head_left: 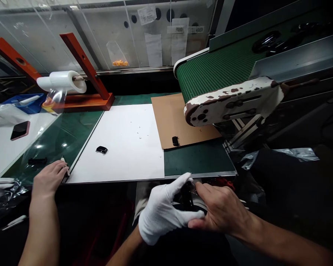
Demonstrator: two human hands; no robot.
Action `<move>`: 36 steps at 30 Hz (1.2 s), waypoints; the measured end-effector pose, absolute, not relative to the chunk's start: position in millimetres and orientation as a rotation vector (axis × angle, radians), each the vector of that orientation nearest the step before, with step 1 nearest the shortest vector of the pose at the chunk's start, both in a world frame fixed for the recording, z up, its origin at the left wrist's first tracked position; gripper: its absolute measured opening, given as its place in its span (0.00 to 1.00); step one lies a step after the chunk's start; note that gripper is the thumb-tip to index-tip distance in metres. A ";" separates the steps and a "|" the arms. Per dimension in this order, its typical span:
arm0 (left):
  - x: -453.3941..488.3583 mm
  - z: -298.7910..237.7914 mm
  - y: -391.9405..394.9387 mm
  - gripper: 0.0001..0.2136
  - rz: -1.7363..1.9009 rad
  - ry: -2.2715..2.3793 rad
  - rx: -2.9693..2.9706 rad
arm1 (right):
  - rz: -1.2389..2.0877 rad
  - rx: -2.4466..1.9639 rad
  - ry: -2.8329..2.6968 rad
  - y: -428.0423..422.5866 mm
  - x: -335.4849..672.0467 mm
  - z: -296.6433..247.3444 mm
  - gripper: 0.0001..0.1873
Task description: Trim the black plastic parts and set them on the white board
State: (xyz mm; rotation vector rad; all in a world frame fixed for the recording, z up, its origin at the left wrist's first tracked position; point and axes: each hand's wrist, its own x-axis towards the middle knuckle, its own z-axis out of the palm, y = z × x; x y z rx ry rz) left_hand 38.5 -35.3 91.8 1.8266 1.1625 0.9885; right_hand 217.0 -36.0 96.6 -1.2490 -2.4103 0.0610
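My left hand point(162, 214), in a white glove, and my bare right hand point(222, 212) meet below the table's front edge. Both are closed around a small black part point(187, 195) held between them; most of the part is hidden by the fingers. Another small black part point(101, 149) lies on the white sheet point(127, 162), and a third point(175, 140) lies on the brown cardboard point(169, 118). A fourth black piece point(37, 161) rests on the green mat at the left.
Another person's bare hand point(50, 177) rests at the white sheet's left corner, holding a thin white stick. A green conveyor belt point(219, 70) overhangs the table at the right. At the back left are a film roll point(63, 80) on an orange stand, a phone point(20, 130) and a blue tray point(30, 101).
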 end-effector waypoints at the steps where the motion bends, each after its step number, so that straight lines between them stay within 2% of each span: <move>1: 38.3 91.3 -35.6 0.36 0.982 1.166 1.818 | 0.056 -1.245 -2.410 -36.0 216.9 96.0 0.44; 11: 40.0 88.8 -36.7 0.36 0.964 1.166 1.664 | -0.016 -1.205 -2.391 -36.1 216.4 90.4 0.44; 20: 39.9 79.2 -32.4 0.37 1.023 1.092 1.554 | -0.049 -1.176 -2.373 -36.5 214.5 93.8 0.39; 28: 36.6 85.3 -32.3 0.37 1.004 1.052 1.503 | 0.058 -1.202 -2.348 -32.8 211.1 101.8 0.43; 36: 36.3 85.5 -31.2 0.37 1.021 1.087 1.565 | -0.048 -1.193 -2.352 -35.7 210.8 97.1 0.42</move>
